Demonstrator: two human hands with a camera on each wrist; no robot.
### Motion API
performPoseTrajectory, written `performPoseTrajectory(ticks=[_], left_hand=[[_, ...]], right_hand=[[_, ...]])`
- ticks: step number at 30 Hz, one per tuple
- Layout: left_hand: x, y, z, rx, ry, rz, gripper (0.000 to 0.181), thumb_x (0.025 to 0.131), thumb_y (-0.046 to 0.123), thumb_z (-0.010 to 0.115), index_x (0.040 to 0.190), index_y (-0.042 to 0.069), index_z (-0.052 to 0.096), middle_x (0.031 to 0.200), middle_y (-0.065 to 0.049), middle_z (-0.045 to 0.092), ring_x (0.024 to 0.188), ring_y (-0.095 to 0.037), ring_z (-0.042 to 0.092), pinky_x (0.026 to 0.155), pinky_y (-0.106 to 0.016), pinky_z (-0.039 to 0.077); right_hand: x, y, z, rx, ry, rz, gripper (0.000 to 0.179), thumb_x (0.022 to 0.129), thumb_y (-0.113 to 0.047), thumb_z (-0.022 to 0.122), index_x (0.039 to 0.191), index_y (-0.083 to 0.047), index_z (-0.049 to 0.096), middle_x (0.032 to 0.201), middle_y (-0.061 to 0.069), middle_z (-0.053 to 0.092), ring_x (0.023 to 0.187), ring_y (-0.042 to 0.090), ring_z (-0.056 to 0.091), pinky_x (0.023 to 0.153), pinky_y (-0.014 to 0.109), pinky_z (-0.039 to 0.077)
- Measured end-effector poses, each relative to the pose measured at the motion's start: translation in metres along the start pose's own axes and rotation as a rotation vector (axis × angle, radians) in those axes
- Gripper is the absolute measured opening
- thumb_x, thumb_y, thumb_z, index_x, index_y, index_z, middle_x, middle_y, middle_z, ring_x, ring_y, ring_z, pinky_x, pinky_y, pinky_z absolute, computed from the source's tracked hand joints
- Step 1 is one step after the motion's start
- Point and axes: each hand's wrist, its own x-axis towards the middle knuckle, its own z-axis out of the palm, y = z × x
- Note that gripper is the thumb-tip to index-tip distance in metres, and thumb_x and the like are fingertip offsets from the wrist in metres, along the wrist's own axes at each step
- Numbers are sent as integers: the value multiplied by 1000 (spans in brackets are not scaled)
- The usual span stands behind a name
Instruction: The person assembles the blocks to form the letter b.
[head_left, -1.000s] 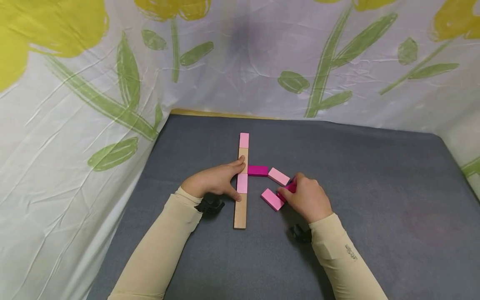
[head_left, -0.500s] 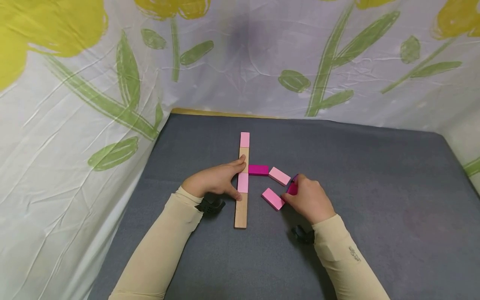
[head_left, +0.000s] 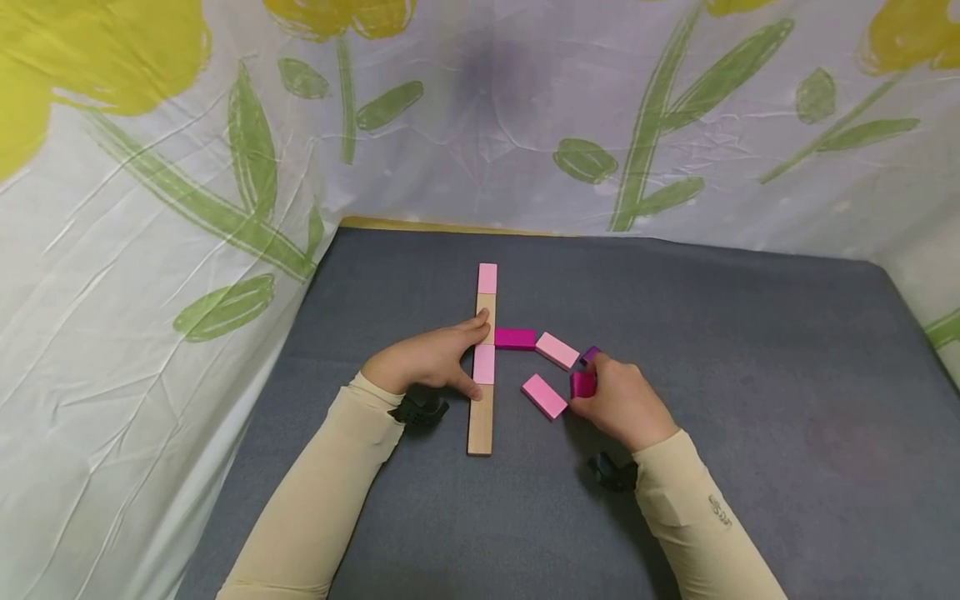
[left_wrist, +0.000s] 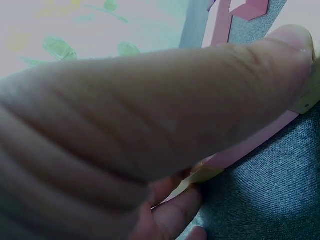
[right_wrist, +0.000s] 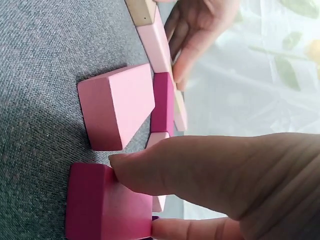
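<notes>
My left hand (head_left: pixel 427 358) rests along a straight column of wooden blocks, thumb on the lower natural block (head_left: pixel 481 421) and fingertips on the upper natural block (head_left: pixel 486 307). Between these lies a pink block (head_left: pixel 484 364); another pink block (head_left: pixel 487 278) caps the far end. Thumb and finger of my right hand (head_left: pixel 622 400) pinch a magenta block (right_wrist: pixel 127 210), partly covered by the hand. Just beyond its fingers shows a purple block (head_left: pixel 591 355). A pink block (head_left: pixel 544 397) lies slanted to the left of the held block.
A magenta block (head_left: pixel 515 338) sticks out rightward from the column, with a slanted light pink block (head_left: pixel 557 351) at its end. All lie on a dark grey cloth-covered table (head_left: pixel 750 400). A white flowered sheet (head_left: pixel 495 108) hangs behind and at the left.
My right hand has shifted slightly right, and the magenta block in it has turned and come away from the slanted pink block. The purple block has come into sight. My left hand stays put.
</notes>
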Motion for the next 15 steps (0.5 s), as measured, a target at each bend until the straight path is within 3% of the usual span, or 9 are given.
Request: performPoseTrajectory(ticks=[15], left_hand=[[-1, -1, 0, 5, -2, 10, 108, 86, 21, 89, 166, 0, 20, 177, -7, 0, 163, -27, 11, 130, -43, 19]], right_hand=[[2, 0, -1, 18, 4, -50, 33, 85, -12, 78, 111, 2, 64, 75, 8, 60, 63, 19, 53, 53, 30, 42]])
